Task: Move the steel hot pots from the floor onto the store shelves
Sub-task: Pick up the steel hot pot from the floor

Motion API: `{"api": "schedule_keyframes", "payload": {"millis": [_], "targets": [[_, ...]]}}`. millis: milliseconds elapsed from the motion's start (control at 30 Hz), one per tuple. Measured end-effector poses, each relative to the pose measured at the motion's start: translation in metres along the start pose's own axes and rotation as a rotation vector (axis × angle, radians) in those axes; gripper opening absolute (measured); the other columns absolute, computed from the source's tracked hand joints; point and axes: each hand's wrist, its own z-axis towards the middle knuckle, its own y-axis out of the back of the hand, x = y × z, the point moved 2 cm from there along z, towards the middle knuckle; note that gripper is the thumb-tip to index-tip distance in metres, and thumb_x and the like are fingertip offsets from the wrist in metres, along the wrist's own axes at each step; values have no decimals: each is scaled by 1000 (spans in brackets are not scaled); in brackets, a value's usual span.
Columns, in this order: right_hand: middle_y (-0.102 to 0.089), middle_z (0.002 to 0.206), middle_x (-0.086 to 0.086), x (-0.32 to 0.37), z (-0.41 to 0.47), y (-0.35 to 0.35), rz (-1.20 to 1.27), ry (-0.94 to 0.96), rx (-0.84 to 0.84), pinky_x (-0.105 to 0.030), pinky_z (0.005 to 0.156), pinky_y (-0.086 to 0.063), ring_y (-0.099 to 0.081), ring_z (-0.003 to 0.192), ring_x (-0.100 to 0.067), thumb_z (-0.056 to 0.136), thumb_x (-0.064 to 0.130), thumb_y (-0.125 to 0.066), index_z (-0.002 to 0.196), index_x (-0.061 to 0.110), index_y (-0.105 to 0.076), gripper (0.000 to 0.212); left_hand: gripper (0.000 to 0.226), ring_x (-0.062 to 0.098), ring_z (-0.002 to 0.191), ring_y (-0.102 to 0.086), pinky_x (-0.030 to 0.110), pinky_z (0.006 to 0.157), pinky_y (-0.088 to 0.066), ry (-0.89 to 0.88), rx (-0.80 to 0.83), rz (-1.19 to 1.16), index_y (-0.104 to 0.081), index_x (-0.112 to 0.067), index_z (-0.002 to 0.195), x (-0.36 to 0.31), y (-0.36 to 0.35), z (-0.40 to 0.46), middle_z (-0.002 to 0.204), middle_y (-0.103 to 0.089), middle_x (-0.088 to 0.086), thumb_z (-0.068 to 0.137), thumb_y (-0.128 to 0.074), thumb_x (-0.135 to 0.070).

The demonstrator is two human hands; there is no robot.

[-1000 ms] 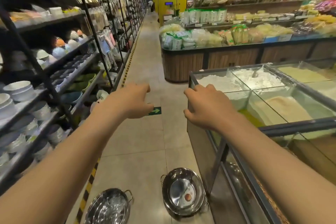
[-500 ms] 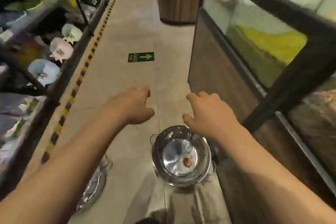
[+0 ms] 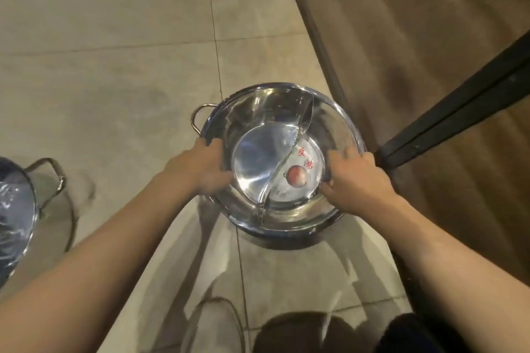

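Note:
A shiny steel hot pot [image 3: 266, 120] with a curved divider and a red label inside stands on the tiled floor below me. My left hand [image 3: 200, 169] grips its left rim, thumb inside the bowl. Across from it, my right hand [image 3: 355, 178] grips the right rim. One loop handle sticks out at the pot's upper left. A second steel hot pot [image 3: 14, 209], wrapped in clear film, sits on the floor at the far left edge, partly cut off.
A brown wooden display cabinet [image 3: 415, 51] with a black metal frame bar [image 3: 459, 120] rises close to the right of the pot. Beige floor tiles [image 3: 114, 51] stretch ahead and left. Dark clothing shows at the bottom edge.
My view dropped from the aisle to straight down at the floor. Both hands went down from mid-air and closed on the divided pot's rim.

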Motion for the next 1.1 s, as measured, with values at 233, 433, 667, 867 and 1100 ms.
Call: {"api": "schedule_keyframes", "payload": {"millis": [233, 433, 667, 867, 1100], "targets": [[-28, 151, -21, -12, 0, -35, -36, -76, 90, -71, 107, -30, -26, 134, -53, 86, 44, -60, 147, 24, -24, 74, 69, 38, 127, -46, 51, 102, -43, -31, 53, -71, -34, -10, 143, 8, -50, -5, 140, -38, 9, 88, -59, -43], [-30, 155, -15, -5, 15, -34, -97, 144, -7, -72, 114, -12, -15, 144, -48, 86, 39, -63, 149, 28, -31, 71, 76, 38, 125, -51, 46, 95, -47, 109, 128, 47, -25, -12, 148, 15, -80, -49, 151, -27, 12, 91, -49, -56], [-33, 156, -15, -2, 7, -39, -26, 193, -64, -64, 114, -14, -20, 141, -48, 83, 36, -67, 146, 29, -39, 70, 38, 36, 98, -61, 38, 70, -42, 190, -157, 69, -53, -17, 107, 39, -32, -46, 111, -60, 12, 92, -47, -51], [-27, 155, -25, -7, 22, -41, 65, 41, -190, -66, 111, -22, -22, 140, -52, 78, 35, -73, 150, 26, -34, 83, 78, 44, 134, -32, 60, 97, -39, 240, -346, -5, -41, -6, 142, 69, -14, -12, 146, -35, 26, 83, -66, -50], [-8, 160, -14, -15, 49, -43, 345, -147, -15, -64, 103, -37, -21, 137, -58, 76, 61, -72, 151, 39, -8, 101, 91, 50, 132, -28, 55, 106, -31, 236, -292, -220, -22, -11, 151, 69, -41, -2, 147, -28, 23, 84, -67, -53]]}}
